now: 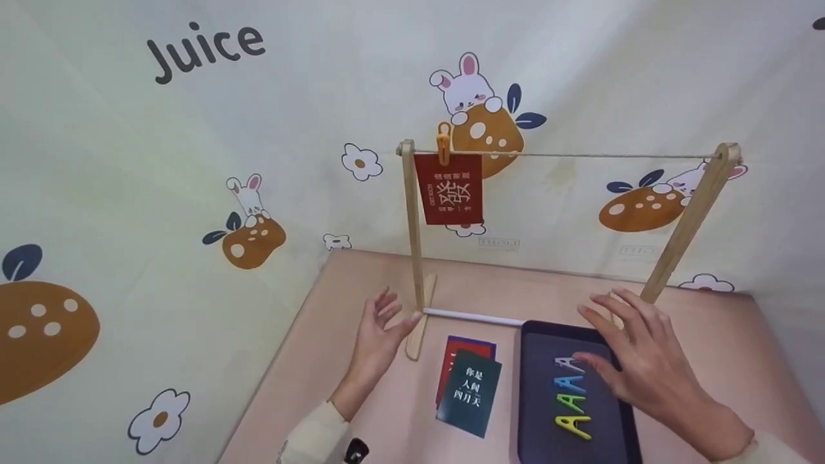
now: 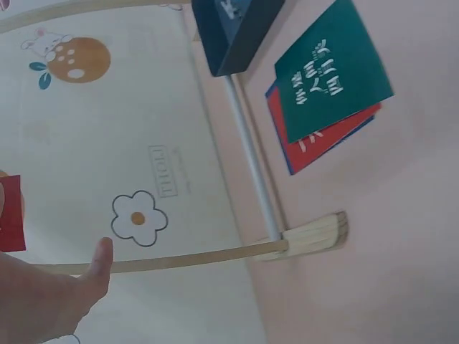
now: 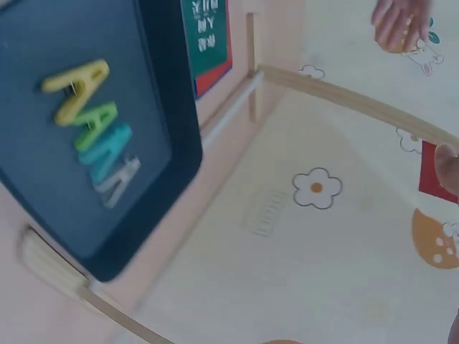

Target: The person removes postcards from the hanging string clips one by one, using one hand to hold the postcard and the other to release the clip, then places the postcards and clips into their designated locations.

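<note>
My left hand [image 1: 377,338] is held up beside the left post [image 1: 413,238] of a wooden drying rack, fingers relaxed and nothing in them. Over the right side of a dark tray [image 1: 525,393] hovers my right hand [image 1: 657,361], empty, its thumb overlapping the grey clothespin [image 1: 563,364] in the head view. Blue [image 1: 570,385], green [image 1: 571,405] and yellow [image 1: 572,427] clothespins lie lined up with it in the tray. From the rack's string [image 1: 580,154] hangs a red card [image 1: 449,200], clipped by an orange clothespin [image 1: 443,145].
Left of the tray, a dark green card [image 1: 469,396] lies on top of a red card [image 1: 446,374] with a blue edge showing. A white rod [image 1: 474,316] runs low from the left post behind the tray. The right post [image 1: 689,222] leans beyond my right hand.
</note>
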`<state>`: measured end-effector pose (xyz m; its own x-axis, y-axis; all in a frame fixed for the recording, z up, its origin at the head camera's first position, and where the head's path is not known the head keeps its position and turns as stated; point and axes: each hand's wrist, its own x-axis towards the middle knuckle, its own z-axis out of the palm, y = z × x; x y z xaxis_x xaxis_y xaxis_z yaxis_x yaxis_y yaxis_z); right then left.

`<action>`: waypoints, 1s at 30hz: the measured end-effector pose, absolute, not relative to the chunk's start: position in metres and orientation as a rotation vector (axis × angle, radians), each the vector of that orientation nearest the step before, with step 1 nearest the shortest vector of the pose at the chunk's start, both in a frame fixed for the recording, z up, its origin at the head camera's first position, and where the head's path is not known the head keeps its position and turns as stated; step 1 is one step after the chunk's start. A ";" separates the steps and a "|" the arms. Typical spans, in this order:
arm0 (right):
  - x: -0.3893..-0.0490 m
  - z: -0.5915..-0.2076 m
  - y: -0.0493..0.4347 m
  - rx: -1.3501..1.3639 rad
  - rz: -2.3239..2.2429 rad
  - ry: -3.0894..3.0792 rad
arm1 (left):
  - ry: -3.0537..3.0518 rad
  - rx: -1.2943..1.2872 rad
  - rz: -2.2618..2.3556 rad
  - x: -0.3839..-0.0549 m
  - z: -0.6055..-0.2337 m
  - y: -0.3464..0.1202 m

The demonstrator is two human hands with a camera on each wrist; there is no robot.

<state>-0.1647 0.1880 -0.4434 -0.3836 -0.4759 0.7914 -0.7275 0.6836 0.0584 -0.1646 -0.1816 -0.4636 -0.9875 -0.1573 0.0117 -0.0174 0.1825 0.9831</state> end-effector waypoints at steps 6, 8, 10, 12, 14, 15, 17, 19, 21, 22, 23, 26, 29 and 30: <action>-0.189 -0.397 0.170 1.093 0.288 -1.936 | -2.214 0.097 -1.981 -0.184 -0.431 -0.176; -0.197 -0.380 0.163 1.122 0.233 -1.929 | -2.196 0.083 -1.996 -0.190 -0.421 -0.172; -0.206 -0.363 0.156 1.144 0.179 -1.921 | -2.182 0.078 -2.018 -0.196 -0.412 -0.168; -0.214 -0.347 0.148 1.162 0.130 -1.904 | -2.165 0.075 -2.041 -0.202 -0.404 -0.163; -0.221 -0.333 0.139 1.180 0.094 -1.879 | -2.147 0.079 -2.058 -0.208 -0.398 -0.160; -0.224 -0.327 0.134 1.189 0.082 -1.871 | -2.132 0.083 -2.068 -0.211 -0.395 -0.158; -0.231 -0.316 0.125 1.211 0.067 -1.859 | -2.101 0.086 -2.084 -0.217 -0.389 -0.155; -0.237 -0.305 0.117 1.238 0.064 -1.857 | -2.066 0.096 -2.100 -0.224 -0.384 -0.151; -0.242 -0.296 0.110 1.259 0.048 -1.875 | -2.040 0.106 -2.118 -0.229 -0.379 -0.148; -0.245 -0.291 0.106 1.267 0.041 -1.887 | -2.031 0.112 -2.122 -0.231 -0.377 -0.147; -0.247 -0.287 0.103 1.272 0.029 -1.899 | -2.031 0.128 -2.121 -0.233 -0.375 -0.146; -0.254 -0.276 0.093 1.264 -0.013 -1.939 | -2.038 0.174 -2.123 -0.239 -0.372 -0.144; -0.261 -0.267 0.084 1.257 -0.034 -1.960 | -2.041 0.250 -2.133 -0.243 -0.371 -0.142; -0.264 -0.265 0.080 1.255 -0.033 -1.966 | -2.033 0.273 -2.146 -0.245 -0.371 -0.142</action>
